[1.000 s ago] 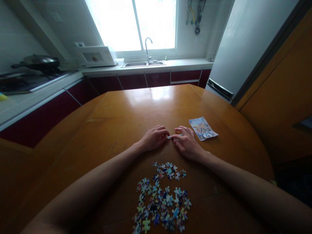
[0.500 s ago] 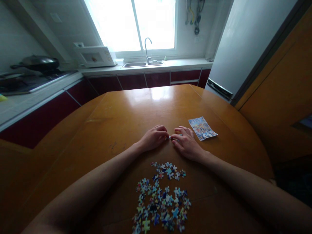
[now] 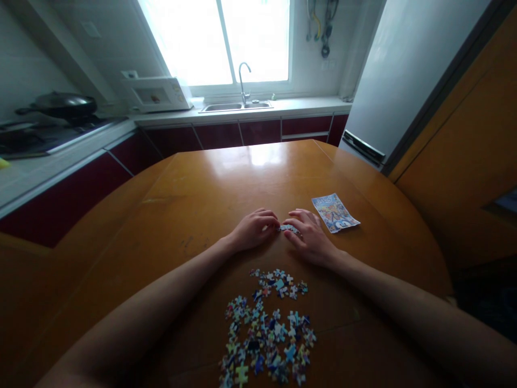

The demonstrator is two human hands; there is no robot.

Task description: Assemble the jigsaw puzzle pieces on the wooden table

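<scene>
A short strip of joined jigsaw puzzle pieces (image 3: 290,228) lies on the table between my hands. My left hand (image 3: 255,229) rests at its left end, fingers curled and their tips pinched on a puzzle piece there. From the right, my right hand (image 3: 310,237) holds the strip, index finger along the far edge and thumb along the near one. Its other fingers partly hide the strip's right end. Closer to me lies a loose heap of puzzle pieces (image 3: 264,334), with a smaller cluster of pieces (image 3: 278,283) just beyond it.
A printed picture sheet (image 3: 335,213) lies right of my right hand. The wooden table (image 3: 226,183) has a rounded edge. Behind it are a counter with a sink (image 3: 234,106), a microwave (image 3: 157,94) and a stove with a pan (image 3: 64,104). A refrigerator (image 3: 399,70) stands at the right.
My right thumb and index finger have moved apart, so more of the joined strip shows between them. My left hand has hardly moved. The heap and the sheet stay put.
</scene>
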